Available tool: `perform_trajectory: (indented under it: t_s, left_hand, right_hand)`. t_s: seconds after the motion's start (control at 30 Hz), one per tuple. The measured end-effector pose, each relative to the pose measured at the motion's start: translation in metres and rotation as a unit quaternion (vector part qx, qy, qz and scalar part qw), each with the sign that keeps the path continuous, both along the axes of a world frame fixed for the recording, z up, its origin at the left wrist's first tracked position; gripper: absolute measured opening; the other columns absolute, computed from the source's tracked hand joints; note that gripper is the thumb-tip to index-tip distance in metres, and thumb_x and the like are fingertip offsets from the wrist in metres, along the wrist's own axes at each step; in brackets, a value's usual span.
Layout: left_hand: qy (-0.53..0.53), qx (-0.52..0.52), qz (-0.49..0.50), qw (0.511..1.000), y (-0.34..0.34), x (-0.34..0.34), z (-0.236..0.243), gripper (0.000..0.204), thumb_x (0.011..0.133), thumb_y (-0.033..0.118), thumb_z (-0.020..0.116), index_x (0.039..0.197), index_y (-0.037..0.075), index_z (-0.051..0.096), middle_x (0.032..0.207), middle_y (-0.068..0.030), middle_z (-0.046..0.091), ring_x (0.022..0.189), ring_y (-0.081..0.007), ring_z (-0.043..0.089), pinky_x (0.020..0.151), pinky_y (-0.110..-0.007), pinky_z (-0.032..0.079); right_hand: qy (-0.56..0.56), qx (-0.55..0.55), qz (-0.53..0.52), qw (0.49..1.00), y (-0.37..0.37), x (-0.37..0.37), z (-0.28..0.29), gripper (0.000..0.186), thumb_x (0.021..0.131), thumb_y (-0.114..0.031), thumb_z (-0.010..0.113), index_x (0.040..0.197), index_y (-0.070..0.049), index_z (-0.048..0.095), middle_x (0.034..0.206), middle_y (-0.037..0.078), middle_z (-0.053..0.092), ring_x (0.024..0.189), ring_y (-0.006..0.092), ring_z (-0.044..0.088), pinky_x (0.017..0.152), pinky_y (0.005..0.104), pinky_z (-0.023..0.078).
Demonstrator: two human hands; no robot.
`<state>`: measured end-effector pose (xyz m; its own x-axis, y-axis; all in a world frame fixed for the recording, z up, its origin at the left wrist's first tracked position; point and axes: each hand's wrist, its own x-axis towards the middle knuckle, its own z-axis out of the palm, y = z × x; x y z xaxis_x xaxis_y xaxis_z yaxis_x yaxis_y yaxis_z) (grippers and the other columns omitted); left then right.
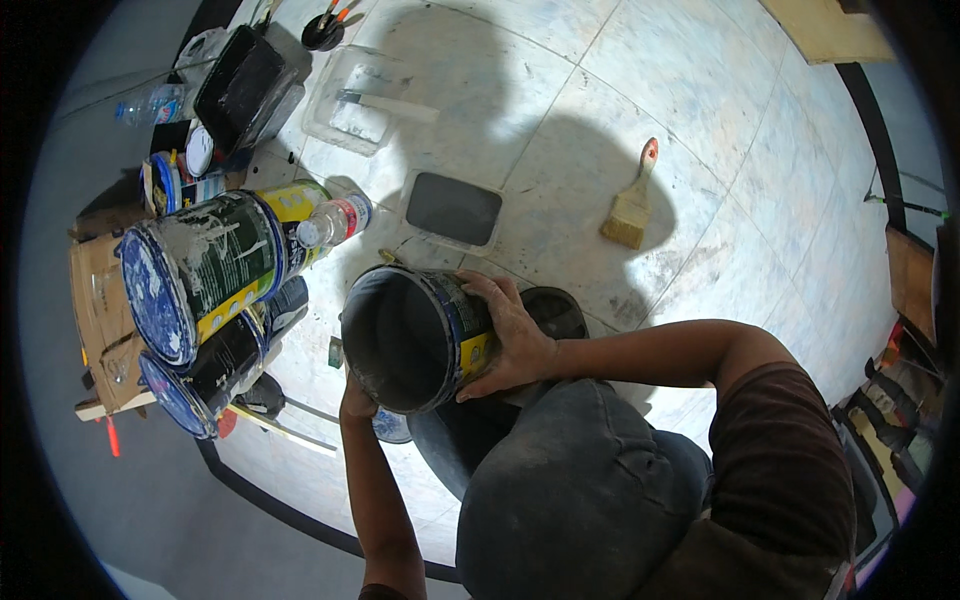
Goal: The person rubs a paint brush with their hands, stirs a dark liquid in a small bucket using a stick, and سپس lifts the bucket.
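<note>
Both my hands hold a tilted paint bucket [395, 340], its open mouth facing me and its inside coated dark grey. My right hand [508, 340] spreads over the far right wall, fingers by the rim and thumb across the yellow label. From below, my left hand [359, 400] supports the bucket's lower left; most of its fingers are hidden. Just beyond the bucket lies a small rectangular tub [455, 243] of smooth dark grey paint. A round dark container [556, 312] sits to the right, partly behind my right hand.
A wide paintbrush [632, 213] lies on the tiled floor [720, 130] at right. Stacked paint buckets [200, 275], with a clear plastic bottle [335, 220] against them, crowd the left. Farther off are a clear plastic tub [350, 110] and a black tray [240, 90].
</note>
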<state>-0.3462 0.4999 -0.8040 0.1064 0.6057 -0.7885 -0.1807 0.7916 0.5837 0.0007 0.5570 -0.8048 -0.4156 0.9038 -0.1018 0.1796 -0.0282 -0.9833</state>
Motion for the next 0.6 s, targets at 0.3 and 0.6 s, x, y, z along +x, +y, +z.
perform_trajectory:
  t_s: [0.3,0.6]
  left_hand:
    - [-0.106,0.049,0.264,0.957,-0.069,0.005,0.01,0.096,0.1,0.07,0.053,0.165,0.003,0.034,0.165,-0.0197,0.044,0.15,-0.0335,0.044,0.127,-0.049,0.033]
    - [-0.198,0.234,0.439,0.844,-0.081,-0.025,0.022,0.099,0.101,0.078,0.039,0.166,0.004,0.034,0.166,-0.0193,0.043,0.151,-0.0343,0.043,0.128,-0.05,0.03]
  right_hand:
    - [0.054,0.052,0.146,0.986,0.011,-0.012,0.003,0.132,0.065,-0.062,0.094,0.158,0.005,0.029,0.174,0.025,0.018,0.151,0.0479,0.024,0.126,0.0593,0.026]
    - [0.114,0.025,0.275,0.954,0.018,-0.074,0.002,0.125,0.071,-0.053,0.095,0.16,0.003,0.029,0.176,0.023,0.013,0.154,0.0481,0.02,0.127,0.0598,0.024]
